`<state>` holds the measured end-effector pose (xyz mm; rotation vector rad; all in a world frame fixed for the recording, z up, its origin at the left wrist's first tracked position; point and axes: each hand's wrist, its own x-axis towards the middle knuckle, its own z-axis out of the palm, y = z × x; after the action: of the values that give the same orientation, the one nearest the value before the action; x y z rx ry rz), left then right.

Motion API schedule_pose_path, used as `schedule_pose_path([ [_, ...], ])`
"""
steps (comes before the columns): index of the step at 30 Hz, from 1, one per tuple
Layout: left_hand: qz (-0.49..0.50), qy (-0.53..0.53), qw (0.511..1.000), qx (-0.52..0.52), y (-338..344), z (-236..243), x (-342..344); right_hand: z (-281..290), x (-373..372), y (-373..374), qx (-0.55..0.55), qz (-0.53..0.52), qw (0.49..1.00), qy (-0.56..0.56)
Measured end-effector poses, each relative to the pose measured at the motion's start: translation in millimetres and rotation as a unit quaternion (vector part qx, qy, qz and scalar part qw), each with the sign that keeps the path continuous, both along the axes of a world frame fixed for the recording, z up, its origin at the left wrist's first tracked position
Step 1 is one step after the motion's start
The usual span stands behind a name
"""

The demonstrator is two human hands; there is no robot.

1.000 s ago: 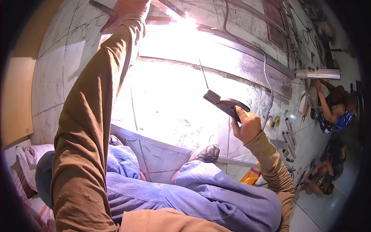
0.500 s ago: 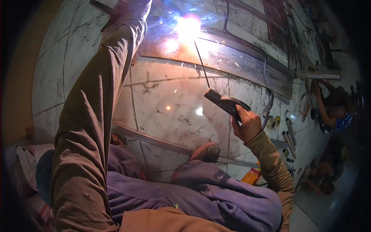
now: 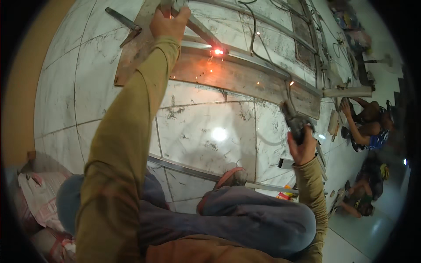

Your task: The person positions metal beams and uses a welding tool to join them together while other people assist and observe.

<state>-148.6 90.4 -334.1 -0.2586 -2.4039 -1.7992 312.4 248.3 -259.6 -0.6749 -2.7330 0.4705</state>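
- Gripping the metal bar up at the top centre of the frame with the left hand, fingers curled over it, right next to a weld spot glowing orange just right of that hand. Too close for bare skin, honestly; a burn looks likely if the grip slides along toward the glow.
- Holding the electrode holder at mid right in the right hand, fingers wrapped tight round the handle, tip lifted well clear of the glowing joint. Could arc by accident if that tip dips onto the steel frame lying across the upper middle.
- Sitting on the tiled floor with a shoe tucked by the lower rail; sparks scattered below the joint could land on trousers or sleeve.
- Watching out for the cable looping over the frame at the top; might snag and jerk the holder.
- Can't tell if the joint is fused fully; letting go early may let the bar shift.
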Motion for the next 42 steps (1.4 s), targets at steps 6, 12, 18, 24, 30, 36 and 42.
schedule_pose_path([
  [6, 0.014, 0.046, 0.996, 0.075, 0.1, -9.2, -13.5, 126.9, -60.4, 36.8, -0.101, -0.083, 0.989, -0.062],
  [12, 0.048, 0.143, 0.987, 0.047, 14.3, -13.1, -1.3, 219.3, -96.9, 112.7, 0.206, -0.030, 0.966, -0.149],
  [18, -0.044, 0.046, 0.992, 0.110, -1.0, -3.8, -9.6, 290.2, -163.0, 123.1, 0.266, -0.017, 0.943, -0.197],
  [24, 0.003, 0.080, 0.996, 0.023, -6.1, -15.4, -24.3, 329.9, -228.9, 183.5, 0.567, -0.029, 0.820, -0.074],
  [30, -0.029, 0.003, 0.998, 0.061, 8.4, -8.8, -5.6, 233.1, -254.8, 261.6, 0.456, 0.155, 0.875, -0.053],
  [36, 0.053, 0.036, 0.996, 0.054, -9.5, -31.2, -13.3, 97.9, -292.5, 231.3, 0.209, 0.185, 0.960, -0.031],
  [42, 0.033, -0.003, 0.993, 0.113, 19.1, -3.9, 6.3, 65.5, -306.9, 279.0, -0.073, 0.203, 0.973, -0.081],
])
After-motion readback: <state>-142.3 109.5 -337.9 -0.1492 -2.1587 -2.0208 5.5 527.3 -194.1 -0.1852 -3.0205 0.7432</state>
